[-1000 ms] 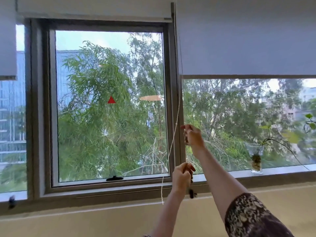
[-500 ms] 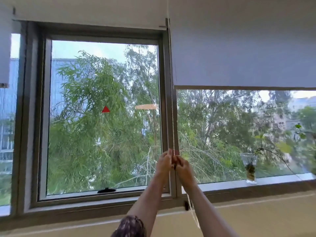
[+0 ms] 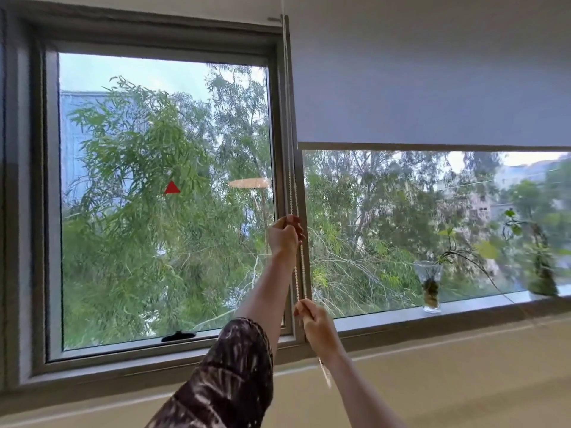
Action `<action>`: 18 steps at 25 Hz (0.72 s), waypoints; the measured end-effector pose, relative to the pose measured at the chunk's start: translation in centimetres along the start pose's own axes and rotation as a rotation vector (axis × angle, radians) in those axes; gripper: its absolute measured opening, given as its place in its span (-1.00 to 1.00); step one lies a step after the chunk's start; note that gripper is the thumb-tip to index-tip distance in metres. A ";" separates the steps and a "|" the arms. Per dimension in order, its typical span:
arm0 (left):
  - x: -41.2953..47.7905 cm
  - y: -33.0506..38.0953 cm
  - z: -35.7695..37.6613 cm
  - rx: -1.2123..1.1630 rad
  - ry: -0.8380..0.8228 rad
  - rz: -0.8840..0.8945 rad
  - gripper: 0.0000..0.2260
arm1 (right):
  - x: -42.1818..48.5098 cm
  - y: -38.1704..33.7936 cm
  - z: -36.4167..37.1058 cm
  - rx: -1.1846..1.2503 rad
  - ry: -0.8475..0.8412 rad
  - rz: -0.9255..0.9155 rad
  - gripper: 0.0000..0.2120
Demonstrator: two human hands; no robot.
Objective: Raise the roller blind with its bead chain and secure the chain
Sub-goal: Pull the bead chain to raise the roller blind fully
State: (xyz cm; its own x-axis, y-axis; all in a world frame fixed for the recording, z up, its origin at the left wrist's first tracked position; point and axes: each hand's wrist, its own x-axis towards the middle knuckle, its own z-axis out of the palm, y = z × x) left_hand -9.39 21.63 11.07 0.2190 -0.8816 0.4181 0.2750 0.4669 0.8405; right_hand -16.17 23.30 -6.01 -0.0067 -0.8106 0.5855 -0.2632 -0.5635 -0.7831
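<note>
A pale grey roller blind (image 3: 432, 81) covers the upper part of the right window pane, and its bottom bar (image 3: 432, 147) hangs about a third of the way down the view. The white bead chain (image 3: 290, 149) runs down along the grey window post between the two panes. My left hand (image 3: 285, 234) is raised and closed on the chain at mid-height. My right hand (image 3: 318, 325) grips the chain lower down, near the sill. The chain's loose end (image 3: 325, 376) dangles below my right hand.
A glass vase with a trailing plant (image 3: 430, 285) stands on the right sill (image 3: 463, 307), and another plant (image 3: 542, 273) sits further right. The left pane (image 3: 163, 196) is uncovered, with a black handle (image 3: 178, 336) at its bottom. A beige wall lies below.
My hands were together on the chain half a second ago. Now my left hand is higher and my right hand has gone down with the chain. The view has shifted.
</note>
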 end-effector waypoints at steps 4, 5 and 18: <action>-1.2 -1.6 -0.4 0.072 -0.013 0.031 -0.71 | -0.4 0.9 -1.4 0.140 -0.088 0.125 -0.76; -1.5 -1.9 -0.5 0.078 -0.015 0.031 -0.71 | -0.3 0.9 -1.7 0.170 -0.096 0.166 -0.75; -5.7 -9.6 -3.5 0.223 -0.122 0.030 -0.68 | 10.1 -10.4 -3.7 0.276 0.096 -0.023 -0.78</action>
State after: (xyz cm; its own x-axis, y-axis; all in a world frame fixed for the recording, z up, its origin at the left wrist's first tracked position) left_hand -9.95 22.40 -0.57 0.1054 -0.8759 0.4708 0.0543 0.4778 0.8768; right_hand -17.05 21.52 8.83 -0.0987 -0.7857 0.6107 0.0083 -0.6144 -0.7890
